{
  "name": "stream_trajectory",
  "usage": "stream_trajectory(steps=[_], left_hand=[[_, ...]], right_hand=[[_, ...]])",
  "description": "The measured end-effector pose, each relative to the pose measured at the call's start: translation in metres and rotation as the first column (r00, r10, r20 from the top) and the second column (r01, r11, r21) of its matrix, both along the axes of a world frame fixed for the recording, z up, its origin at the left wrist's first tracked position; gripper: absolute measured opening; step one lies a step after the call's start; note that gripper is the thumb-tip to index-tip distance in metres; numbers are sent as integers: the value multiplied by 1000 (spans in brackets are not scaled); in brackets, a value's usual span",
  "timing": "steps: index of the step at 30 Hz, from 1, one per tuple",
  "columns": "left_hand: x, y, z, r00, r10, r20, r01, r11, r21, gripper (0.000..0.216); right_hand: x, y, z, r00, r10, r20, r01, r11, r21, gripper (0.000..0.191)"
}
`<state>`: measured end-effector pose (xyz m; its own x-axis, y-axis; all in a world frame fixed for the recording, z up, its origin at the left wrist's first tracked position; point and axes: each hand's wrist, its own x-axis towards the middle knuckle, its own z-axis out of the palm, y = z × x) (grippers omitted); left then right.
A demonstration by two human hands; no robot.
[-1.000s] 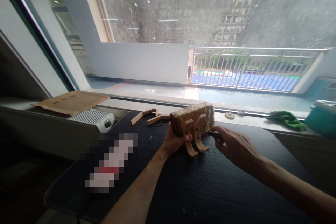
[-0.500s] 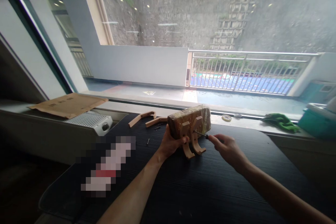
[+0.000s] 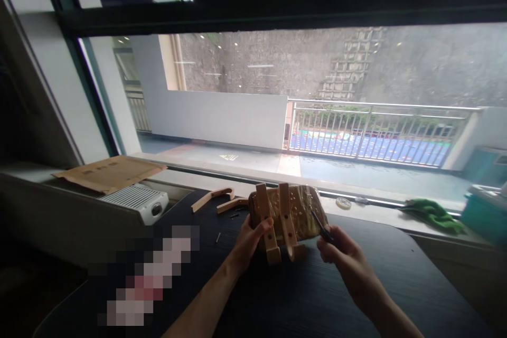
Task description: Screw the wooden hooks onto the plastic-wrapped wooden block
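Note:
My left hand (image 3: 246,243) grips the left end of a brown block (image 3: 306,203) wrapped in clear film, tilted up over the dark table (image 3: 356,290). Its thumb presses on a curved wooden hook (image 3: 263,199) on the block's face; a second wooden hook (image 3: 284,203) sits just right of it. In my right hand (image 3: 344,249) is a screwdriver (image 3: 325,234) with a dark handle, its thin shaft pointing up and left across the block's right part, clear of the hooks. Whether its tip touches the film I cannot tell.
Two loose wooden hooks (image 3: 211,199) and several small screws (image 3: 217,238) lie to the left. Along the window ledge are a brown envelope (image 3: 114,171), a tape roll (image 3: 343,203) and a green cloth (image 3: 431,215). A blurred-out patch (image 3: 150,280) covers the table's left.
The screwdriver has come away from the right hook and moved right. The block has turned so its hooked face tips upward. The view has also tilted up.

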<state>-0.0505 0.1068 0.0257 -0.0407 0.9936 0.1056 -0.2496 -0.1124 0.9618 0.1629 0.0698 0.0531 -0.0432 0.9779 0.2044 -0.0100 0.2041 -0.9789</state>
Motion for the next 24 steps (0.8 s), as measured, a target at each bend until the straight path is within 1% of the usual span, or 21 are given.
stream_trajectory(steps=[4, 6, 8, 11, 16, 20, 24], left_hand=[[1, 0, -2, 1000, -12, -22, 11, 999, -39, 43], [1, 0, -2, 999, -41, -22, 40, 998, -39, 44], [1, 0, -2, 997, -73, -26, 73, 997, -32, 45], [0, 0, -1, 995, -87, -46, 86, 996, -28, 47], [0, 1, -1, 993, -81, -82, 78, 996, -36, 48], [-1, 1, -1, 990, -108, -89, 106, 994, -25, 47], [-1, 0, -1, 988, -109, -110, 107, 994, -22, 46]], right_hand=[[-7, -11, -14, 983, -140, 116, 136, 990, 47, 34], [-12, -15, -23, 970, -162, 183, 150, 986, 75, 38], [-18, -18, -30, 970, -126, 210, 109, 990, 87, 39], [-24, -19, -35, 971, -49, 234, 26, 995, 99, 36], [-25, -19, -31, 949, 31, 315, -57, 996, 75, 29], [-22, -19, -25, 938, 55, 343, -74, 996, 44, 27], [-21, -18, -27, 934, 47, 354, -69, 997, 48, 28]])
